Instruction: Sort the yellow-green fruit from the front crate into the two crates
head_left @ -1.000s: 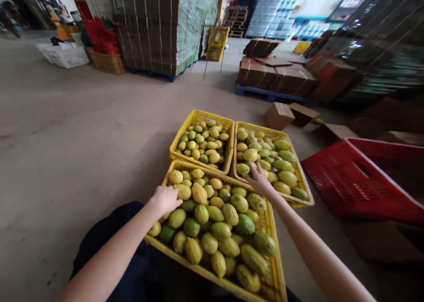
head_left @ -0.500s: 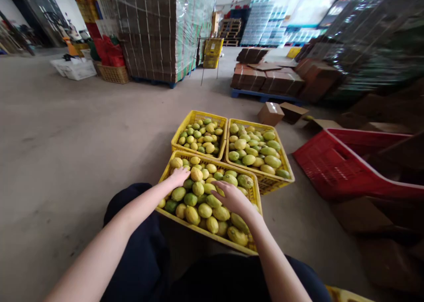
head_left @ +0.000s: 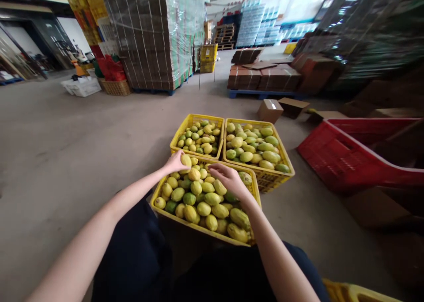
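A yellow plastic crate full of yellow and green lemons stands right before my knees. At its far left corner my left hand grips a yellow lemon, raised above the others. My right hand is over the far right part of the same crate, fingers stretched out and slightly bent, close above the fruit. What lies beneath its palm is hidden. Behind, a second crate with smaller lemons and a third crate with larger, greener ones stand side by side.
A red crate with cardboard inside stands at the right, cartons around it. Flattened boxes lie on a blue pallet farther back. A tall wrapped stack rises behind at the left. Another yellow crate shows at the bottom right.
My left hand has come up and away from the pile with a lemon in it. My right hand has shifted slightly toward the crate's far side. The view has tilted a little.
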### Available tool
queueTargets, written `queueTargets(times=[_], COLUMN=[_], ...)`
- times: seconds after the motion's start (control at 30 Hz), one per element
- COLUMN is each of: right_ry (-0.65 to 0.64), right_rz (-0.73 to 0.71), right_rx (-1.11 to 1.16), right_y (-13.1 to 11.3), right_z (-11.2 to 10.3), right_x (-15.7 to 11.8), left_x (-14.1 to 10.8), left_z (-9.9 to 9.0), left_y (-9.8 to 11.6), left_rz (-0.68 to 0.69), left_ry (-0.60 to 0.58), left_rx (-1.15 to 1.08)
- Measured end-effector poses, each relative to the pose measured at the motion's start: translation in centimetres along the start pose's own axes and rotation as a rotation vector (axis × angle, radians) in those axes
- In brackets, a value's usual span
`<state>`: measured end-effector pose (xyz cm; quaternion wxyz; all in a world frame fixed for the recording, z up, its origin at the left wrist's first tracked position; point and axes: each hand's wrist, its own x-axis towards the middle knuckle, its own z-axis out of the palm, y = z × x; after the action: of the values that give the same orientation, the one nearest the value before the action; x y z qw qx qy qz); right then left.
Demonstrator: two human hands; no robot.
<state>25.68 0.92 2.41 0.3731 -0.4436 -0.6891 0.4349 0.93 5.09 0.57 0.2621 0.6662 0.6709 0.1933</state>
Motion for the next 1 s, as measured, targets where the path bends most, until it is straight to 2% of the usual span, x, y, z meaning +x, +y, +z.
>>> queueTargets(times=[0.07, 0.1, 0.17, 0.2, 0.27, 0.37, 0.5, 0.57, 0.67, 0.77, 0.9, 1.0], right_ry=[0.112, 0.15, 0.185, 0.202, 0.287, 0.432, 0.351, 0.349, 0.47, 0.585, 0.563, 0.582], right_rz=[0.021, 0.021, -0.015, -0.043, -0.074, 0.017, 0.274, 0.343, 0.367, 0.354, 0.308, 0.297], right_rx=[0.25, 0.379, 0.601, 0.679, 0.778, 0.898, 0.901, 0.833, 0.854, 0.957, 0.89, 0.847], right_y=[-0.2, -0.3, -0.7, -0.9, -1.1, -0.7, 1.2, 2.1, 2.7, 2.9, 3.4, 4.2], right_z=[0.5, 0.8, 1.7, 2.2, 3.0, 3.3, 1.8, 0.8, -0.6, -1.5, -1.9, -2.3], right_x=[0.2, 0.4, 0.5, 0.6, 0.6, 0.3, -0.3, -0.6, -0.8, -0.8, -0.9, -1.0], left_x=[-0.1, -0.3, -1.1, -1.6, -2.9, -4.7, -5.1, -4.3, -2.7, -1.8, -1.9, -1.9], left_z=[-1.3, -1.7, -1.9, -1.6, -0.4, 1.8, 3.9, 4.8, 6.9, 9.8, 13.0, 13.7], left_y=[2.2, 3.5, 6.0, 7.2, 9.1, 10.1, 9.0, 8.1, 6.9, 6.0, 5.3, 5.1], left_rz=[-0.019, -0.023, -0.018, -0.022, -0.06, -0.05, 0.021, 0.039, 0.08, 0.09, 0.104, 0.101], left_ry=[0.017, -0.017, -0.152, -0.232, -0.37, -0.472, -0.508, -0.465, -0.344, -0.332, -0.326, -0.333], left_rx=[-0.27, -0.515, -1.014, -1.173, -1.269, -1.129, -0.82, -0.652, -0.36, -0.063, 0.141, 0.19])
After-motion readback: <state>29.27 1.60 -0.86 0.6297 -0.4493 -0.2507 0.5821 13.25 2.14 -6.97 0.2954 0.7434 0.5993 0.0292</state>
